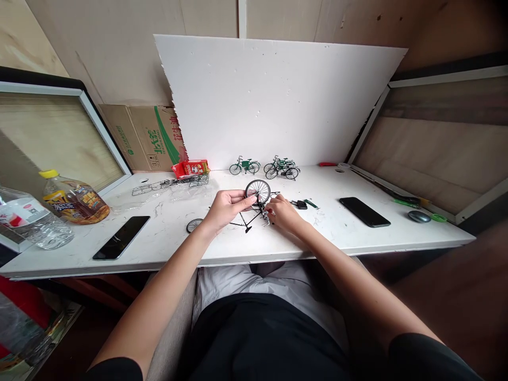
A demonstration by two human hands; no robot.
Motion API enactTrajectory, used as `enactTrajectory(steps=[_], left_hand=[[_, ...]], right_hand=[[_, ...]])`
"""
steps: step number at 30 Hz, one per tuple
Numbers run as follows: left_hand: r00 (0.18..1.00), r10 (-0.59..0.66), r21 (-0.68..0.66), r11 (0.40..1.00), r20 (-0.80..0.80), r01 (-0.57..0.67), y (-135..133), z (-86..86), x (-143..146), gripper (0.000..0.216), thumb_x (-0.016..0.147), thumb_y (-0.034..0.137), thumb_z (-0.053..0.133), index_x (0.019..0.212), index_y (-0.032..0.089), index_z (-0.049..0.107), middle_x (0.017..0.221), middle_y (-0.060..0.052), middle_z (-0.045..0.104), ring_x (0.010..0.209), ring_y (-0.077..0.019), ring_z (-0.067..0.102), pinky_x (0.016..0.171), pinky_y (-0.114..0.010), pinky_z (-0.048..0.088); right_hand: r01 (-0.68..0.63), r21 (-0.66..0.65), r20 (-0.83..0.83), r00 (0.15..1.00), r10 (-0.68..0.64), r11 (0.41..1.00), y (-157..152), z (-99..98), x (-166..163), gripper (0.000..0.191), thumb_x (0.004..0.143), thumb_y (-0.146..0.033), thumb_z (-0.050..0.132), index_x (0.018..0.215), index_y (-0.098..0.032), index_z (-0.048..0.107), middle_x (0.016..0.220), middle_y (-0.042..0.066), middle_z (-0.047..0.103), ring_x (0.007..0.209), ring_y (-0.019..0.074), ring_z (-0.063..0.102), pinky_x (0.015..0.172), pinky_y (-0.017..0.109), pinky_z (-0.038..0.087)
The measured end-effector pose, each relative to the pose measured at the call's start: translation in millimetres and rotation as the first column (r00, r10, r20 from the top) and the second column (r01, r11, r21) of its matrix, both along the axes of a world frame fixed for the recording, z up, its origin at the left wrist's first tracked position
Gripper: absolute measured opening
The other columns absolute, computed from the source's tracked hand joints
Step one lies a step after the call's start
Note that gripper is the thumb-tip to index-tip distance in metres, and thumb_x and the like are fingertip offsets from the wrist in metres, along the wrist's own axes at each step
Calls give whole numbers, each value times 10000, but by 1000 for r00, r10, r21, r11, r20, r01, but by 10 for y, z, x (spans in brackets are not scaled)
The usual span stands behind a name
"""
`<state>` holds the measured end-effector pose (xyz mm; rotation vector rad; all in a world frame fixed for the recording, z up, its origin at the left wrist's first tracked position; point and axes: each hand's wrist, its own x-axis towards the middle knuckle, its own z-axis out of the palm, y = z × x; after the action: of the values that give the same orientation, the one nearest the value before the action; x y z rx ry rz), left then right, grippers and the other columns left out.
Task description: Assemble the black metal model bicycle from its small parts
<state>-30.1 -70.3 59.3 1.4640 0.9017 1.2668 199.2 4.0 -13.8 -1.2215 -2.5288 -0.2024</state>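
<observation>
Black short-sleeved shirt (262,338) nearest; left hand (227,210) pinches the black thin-spoked miniature wheel (257,191) above the white surface (222,253), thin black bicycle frame (254,220) just below, right hand (284,214) alongside, grip unclear: apparently wheel-fitting, calling for steady alignment!

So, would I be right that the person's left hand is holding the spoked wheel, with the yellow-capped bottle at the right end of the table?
Not quite: the head view shows the yellow-capped bottle at the left end of the table; the left hand does hold the spoked wheel.
</observation>
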Motion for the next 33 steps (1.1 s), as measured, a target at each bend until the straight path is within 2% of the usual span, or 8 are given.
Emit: enactTrajectory(steps=[9,14,16,18,20,22,25,33], left_hand=[[996,-62,83,994,-68,68,-106,4,108,458,755,468,915,1062,135,848,1071,-129,838,1025,-302,786,982,-433,628],[992,-9,169,985,-128,31,-113,-19,110,433,825,460,859,1106,132,834,1137,-136,827,1039,-312,791,942,-415,642],[990,33,210,978,-136,-4,-111,-24,103,411,853,453,833,1114,136,830,1156,-133,823,1042,-316,794,921,-407,649],[988,81,247,968,-132,-46,-116,-28,106,398,865,439,821,1134,145,826,1173,-124,821,1063,-318,793,939,-406,649],[984,123,279,957,-131,-82,-130,-33,125,392,871,423,815,1157,155,823,1190,-114,818,1082,-315,792,976,-410,643],[979,141,306,948,-145,-91,-153,-42,158,386,880,403,804,1182,163,818,1203,-106,815,1091,-311,791,999,-417,639],[974,159,337,936,-164,-97,-195,-64,217,372,889,377,792,1198,172,816,1196,-98,817,1087,-311,793,996,-424,644],[966,201,343,929,-161,-136,-265,-72,274,414,855,384,841,1216,184,811,1199,-97,817,1101,-307,789,1050,-443,626]], right_hand=[[1,-7,124,992,0,1000,19,-114,4,245,1057,-184,457,1091,-116,690,1162,212,684,1174,357,527,1041,487,463],[-95,-65,-225,971,78,993,65,24,42,173,1055,-234,448,1014,-165,601,1065,154,656,1020,282,558,991,463,492],[-200,-148,-505,857,100,969,48,141,36,197,1083,-327,430,1024,-190,558,1019,101,634,917,226,566,913,410,527],[-321,-205,-759,649,57,925,-12,264,0,279,1110,-455,394,1057,-217,529,1020,61,610,887,192,583,846,360,553],[-397,-173,-898,439,21,901,-109,370,-64,326,1105,-546,408,1064,-240,512,1078,49,595,914,174,599,817,330,566],[-415,-110,-947,319,31,903,-224,444,-140,337,1092,-588,447,1060,-256,499,1095,38,594,869,156,590,761,304,554],[-407,-33,-963,258,80,913,-378,501,-243,344,1090,-610,456,1046,-268,466,1006,23,593,756,145,533,675,292,506],[-379,133,-952,208,224,916,-562,571,-358,264,1130,-515,426,1034,-270,450,913,15,559,783,166,509,744,334,471]])
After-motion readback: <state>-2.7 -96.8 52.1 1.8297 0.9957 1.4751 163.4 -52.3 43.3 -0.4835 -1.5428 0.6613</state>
